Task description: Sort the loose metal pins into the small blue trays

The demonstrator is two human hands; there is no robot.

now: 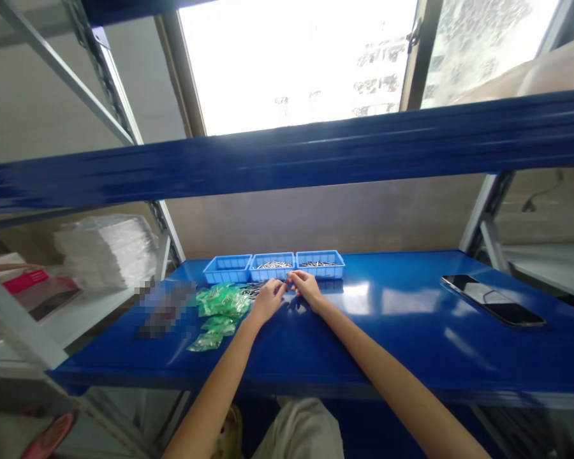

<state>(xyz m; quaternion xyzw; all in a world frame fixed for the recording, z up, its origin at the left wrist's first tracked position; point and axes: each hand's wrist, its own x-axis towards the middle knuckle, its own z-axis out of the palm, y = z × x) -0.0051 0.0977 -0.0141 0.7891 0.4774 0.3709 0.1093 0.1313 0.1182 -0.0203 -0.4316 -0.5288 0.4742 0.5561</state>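
Observation:
My left hand [268, 299] and my right hand [307, 288] meet over the blue tabletop, fingertips close together in a pinch. Something small sits between them, too tiny to make out. Just beyond the fingers stand three blue plastic trays in a row. Pale metal pieces lie in the middle tray [256, 276], and darker slim pieces in the right tray [332, 273]; the left tray [220, 276] shows its bare floor. A heap of green plastic bags [222, 299] lies to the left of my left hand, with slim dark metal pieces [252, 291] beside it, partly hidden.
A smartphone [495, 299] lies on the right of the blue table [402, 344]. At the left is a blurred-out dark item [165, 309]. A blue shelf beam [287, 159] crosses above the hands. White wrapped stacks [110, 248] stand on a side shelf.

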